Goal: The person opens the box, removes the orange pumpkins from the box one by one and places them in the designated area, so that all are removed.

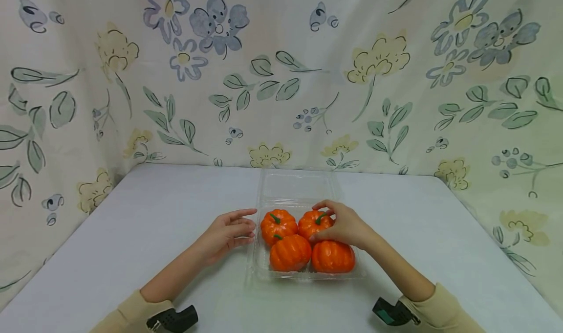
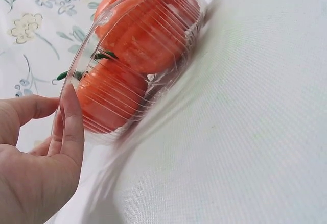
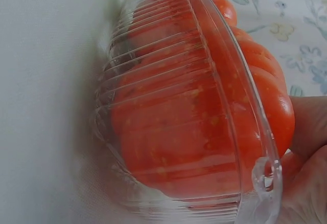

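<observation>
A clear plastic clamshell box (image 1: 303,275) holds several small orange pumpkins with green stems. My right hand (image 1: 349,225) grips the back right pumpkin (image 1: 314,223), fingers over its far side and thumb at its near side. Beside it are the back left pumpkin (image 1: 278,223), the front left pumpkin (image 1: 290,255) and the front right pumpkin (image 1: 333,257). My left hand (image 1: 226,235) is at the box's left side, its loosely extended fingertips right at the rim in the left wrist view. In the right wrist view, the box's ribbed wall covers much of the pumpkins.
The box's transparent lid (image 1: 296,185) lies folded back toward the far side of the white table (image 1: 184,196). A floral curtain (image 1: 272,118) hangs behind the table and along both sides. Dark wrist-worn devices (image 1: 173,319) sit on both sleeves.
</observation>
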Available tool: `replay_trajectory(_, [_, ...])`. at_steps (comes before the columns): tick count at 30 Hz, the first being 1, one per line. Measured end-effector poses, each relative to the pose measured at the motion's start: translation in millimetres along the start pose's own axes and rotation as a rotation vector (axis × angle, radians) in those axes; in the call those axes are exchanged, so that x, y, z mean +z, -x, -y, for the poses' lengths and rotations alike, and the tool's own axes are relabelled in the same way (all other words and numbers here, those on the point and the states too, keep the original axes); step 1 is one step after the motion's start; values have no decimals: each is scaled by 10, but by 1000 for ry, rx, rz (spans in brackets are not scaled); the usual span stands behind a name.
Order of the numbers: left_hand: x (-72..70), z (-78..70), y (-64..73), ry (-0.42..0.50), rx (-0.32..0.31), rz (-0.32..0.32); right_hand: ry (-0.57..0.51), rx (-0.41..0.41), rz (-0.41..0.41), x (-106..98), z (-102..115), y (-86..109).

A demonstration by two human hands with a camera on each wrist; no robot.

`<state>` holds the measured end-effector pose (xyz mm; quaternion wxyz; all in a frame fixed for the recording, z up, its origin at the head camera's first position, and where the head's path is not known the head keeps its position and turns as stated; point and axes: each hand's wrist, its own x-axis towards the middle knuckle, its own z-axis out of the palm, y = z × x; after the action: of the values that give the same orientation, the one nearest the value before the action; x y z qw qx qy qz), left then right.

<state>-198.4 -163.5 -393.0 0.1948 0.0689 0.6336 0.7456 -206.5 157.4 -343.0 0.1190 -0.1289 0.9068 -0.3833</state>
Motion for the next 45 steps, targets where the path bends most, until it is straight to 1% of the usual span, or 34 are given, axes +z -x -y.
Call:
replay_trajectory(5, [-1,11,-7,-2,-3,-2,17,-23,-14,-44,20,24])
replay_trajectory(12, [6,14,-12,1,-4,-4,-6,-55,-41,-133,42,43])
replay_trajectory(21, [11,27,-8,3,-4,1,-41,-84,-114,-187,-6,77])
replay_trajectory(32, [-16,110,-25,24,36,36,-65,-88,-152,-224,-66,95])
replay_trajectory(40, [-57,176,-22,70,75,73,-95,-112,-154,-270,-58,85])
replay_trajectory(45, [-77,224,-46,84,101,80,-104,-117,-157,-300,-68,64])
